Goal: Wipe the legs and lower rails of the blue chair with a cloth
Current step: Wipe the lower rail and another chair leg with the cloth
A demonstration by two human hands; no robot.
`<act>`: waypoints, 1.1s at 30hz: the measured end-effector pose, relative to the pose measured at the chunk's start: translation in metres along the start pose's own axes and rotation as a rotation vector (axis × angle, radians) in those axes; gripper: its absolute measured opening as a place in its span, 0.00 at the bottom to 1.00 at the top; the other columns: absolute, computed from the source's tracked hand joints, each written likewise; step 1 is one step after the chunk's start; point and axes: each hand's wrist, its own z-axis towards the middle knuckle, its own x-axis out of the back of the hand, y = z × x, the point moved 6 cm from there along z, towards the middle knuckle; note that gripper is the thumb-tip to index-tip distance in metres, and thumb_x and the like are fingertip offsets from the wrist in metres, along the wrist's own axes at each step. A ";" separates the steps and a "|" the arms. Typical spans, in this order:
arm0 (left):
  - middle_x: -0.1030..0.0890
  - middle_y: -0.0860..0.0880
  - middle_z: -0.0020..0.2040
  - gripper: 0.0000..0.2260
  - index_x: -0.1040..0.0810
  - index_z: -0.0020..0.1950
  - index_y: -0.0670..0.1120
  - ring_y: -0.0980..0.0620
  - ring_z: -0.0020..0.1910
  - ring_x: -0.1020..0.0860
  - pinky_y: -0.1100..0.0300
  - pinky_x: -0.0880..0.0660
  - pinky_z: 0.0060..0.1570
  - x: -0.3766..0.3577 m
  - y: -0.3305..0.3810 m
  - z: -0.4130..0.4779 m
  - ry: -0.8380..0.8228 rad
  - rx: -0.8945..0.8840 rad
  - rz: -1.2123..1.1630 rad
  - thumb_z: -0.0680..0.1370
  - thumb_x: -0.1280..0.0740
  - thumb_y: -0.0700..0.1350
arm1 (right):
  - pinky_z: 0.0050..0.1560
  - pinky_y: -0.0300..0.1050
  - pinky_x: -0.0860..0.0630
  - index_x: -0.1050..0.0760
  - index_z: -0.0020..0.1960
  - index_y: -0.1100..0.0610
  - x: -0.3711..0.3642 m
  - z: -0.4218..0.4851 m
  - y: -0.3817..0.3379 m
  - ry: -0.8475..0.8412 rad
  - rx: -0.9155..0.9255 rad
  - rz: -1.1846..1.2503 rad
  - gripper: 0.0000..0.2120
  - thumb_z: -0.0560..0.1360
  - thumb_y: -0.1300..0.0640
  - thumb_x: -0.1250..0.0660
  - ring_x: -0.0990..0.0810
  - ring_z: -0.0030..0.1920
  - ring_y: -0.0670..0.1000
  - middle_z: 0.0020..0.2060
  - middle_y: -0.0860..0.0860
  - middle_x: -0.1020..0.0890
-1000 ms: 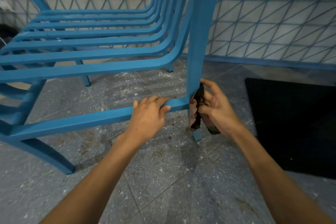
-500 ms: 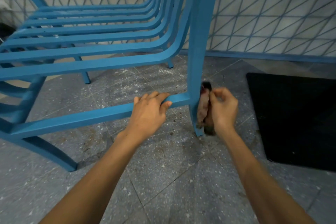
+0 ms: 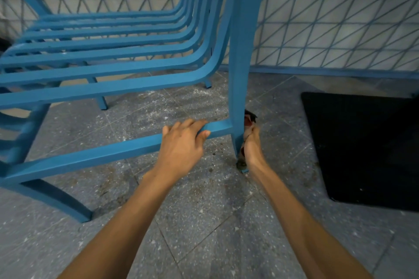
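The person's left hand (image 3: 181,142) grips the painted blue lower rail (image 3: 90,158) of the blue slatted chair (image 3: 113,70). Its fingers are curled over the top of the rail and its thumb is tucked against the near face. Just to the right of that hand, the rail meets the chair's tall blue upright leg (image 3: 240,75).

The right hand (image 3: 252,149) is low down on the far side of that leg, close to its foot. It holds a dark crumpled cloth with reddish patches (image 3: 249,118) against the leg's right face. A tuft of cloth sticks up above the hand and another scrap shows below it, by the floor. The hand is closed on the cloth, though most of its fingers are hidden from me behind the leg and the fabric.

Both forearms reach forward, well apart at the elbows and near each other at the hands. Under them lies a speckled grey tiled floor (image 3: 204,222), dusty and stained brown below the left hand. Right of the right hand is a flat black mat (image 3: 362,142). Beyond both hands is a blue diamond-lattice screen (image 3: 328,18).
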 end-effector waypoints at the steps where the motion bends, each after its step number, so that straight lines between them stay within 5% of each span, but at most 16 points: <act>1: 0.24 0.54 0.60 0.17 0.30 0.69 0.52 0.50 0.57 0.28 0.56 0.42 0.54 0.000 0.000 0.000 0.000 -0.002 0.002 0.81 0.46 0.53 | 0.66 0.57 0.32 0.44 0.73 0.46 0.000 -0.001 0.001 -0.002 -0.073 0.005 0.24 0.80 0.39 0.53 0.30 0.65 0.54 0.68 0.52 0.32; 5: 0.23 0.54 0.59 0.17 0.29 0.68 0.52 0.51 0.56 0.27 0.55 0.41 0.55 0.000 0.000 -0.001 0.009 -0.010 0.017 0.81 0.46 0.53 | 0.52 0.51 0.28 0.35 0.68 0.52 -0.001 -0.017 -0.040 -0.110 -0.126 0.167 0.16 0.82 0.51 0.50 0.26 0.47 0.50 0.51 0.52 0.24; 10: 0.23 0.53 0.59 0.17 0.29 0.68 0.51 0.50 0.56 0.27 0.56 0.41 0.54 -0.001 -0.002 0.000 0.013 -0.004 0.017 0.81 0.45 0.53 | 0.56 0.55 0.22 0.32 0.67 0.49 0.016 -0.041 -0.093 -0.290 0.214 0.279 0.23 0.78 0.70 0.43 0.20 0.56 0.52 0.56 0.51 0.20; 14: 0.23 0.53 0.59 0.17 0.29 0.68 0.52 0.51 0.55 0.27 0.57 0.43 0.51 -0.001 -0.002 0.000 0.020 -0.008 0.022 0.81 0.45 0.53 | 0.60 0.38 0.25 0.41 0.71 0.51 0.019 -0.039 -0.063 -0.200 0.459 -0.195 0.31 0.74 0.66 0.32 0.23 0.59 0.41 0.60 0.44 0.22; 16: 0.23 0.53 0.58 0.17 0.29 0.68 0.52 0.51 0.54 0.27 0.59 0.45 0.50 -0.002 -0.003 0.000 0.023 -0.005 0.019 0.81 0.45 0.53 | 0.61 0.42 0.26 0.45 0.72 0.57 0.012 -0.029 -0.041 -0.145 0.477 -0.281 0.31 0.75 0.68 0.34 0.24 0.62 0.45 0.63 0.51 0.25; 21: 0.22 0.53 0.55 0.17 0.28 0.66 0.52 0.51 0.52 0.27 0.59 0.46 0.49 -0.002 -0.001 -0.002 0.027 -0.014 0.037 0.81 0.46 0.54 | 0.66 0.56 0.29 0.50 0.73 0.61 0.006 -0.007 0.017 -0.088 0.387 -0.314 0.33 0.74 0.72 0.37 0.32 0.67 0.58 0.67 0.61 0.35; 26: 0.23 0.53 0.57 0.17 0.29 0.67 0.53 0.51 0.54 0.28 0.59 0.45 0.50 0.000 0.000 -0.001 0.002 0.001 0.031 0.81 0.47 0.54 | 0.64 0.47 0.27 0.50 0.74 0.52 0.006 -0.013 0.003 -0.237 0.227 -0.245 0.37 0.73 0.71 0.35 0.31 0.67 0.49 0.64 0.46 0.31; 30: 0.23 0.53 0.59 0.17 0.29 0.68 0.53 0.50 0.56 0.28 0.59 0.47 0.49 0.000 -0.001 -0.002 -0.001 0.009 0.022 0.81 0.46 0.54 | 0.61 0.38 0.28 0.47 0.75 0.41 0.022 -0.045 -0.038 -0.221 0.424 -0.217 0.42 0.72 0.70 0.33 0.25 0.62 0.37 0.63 0.36 0.27; 33: 0.23 0.52 0.58 0.17 0.29 0.68 0.53 0.49 0.57 0.28 0.58 0.46 0.49 0.000 -0.001 -0.002 -0.005 0.019 0.027 0.81 0.46 0.53 | 0.64 0.44 0.29 0.43 0.75 0.44 0.036 -0.048 -0.055 -0.045 0.555 -0.309 0.44 0.67 0.62 0.25 0.26 0.65 0.44 0.66 0.43 0.26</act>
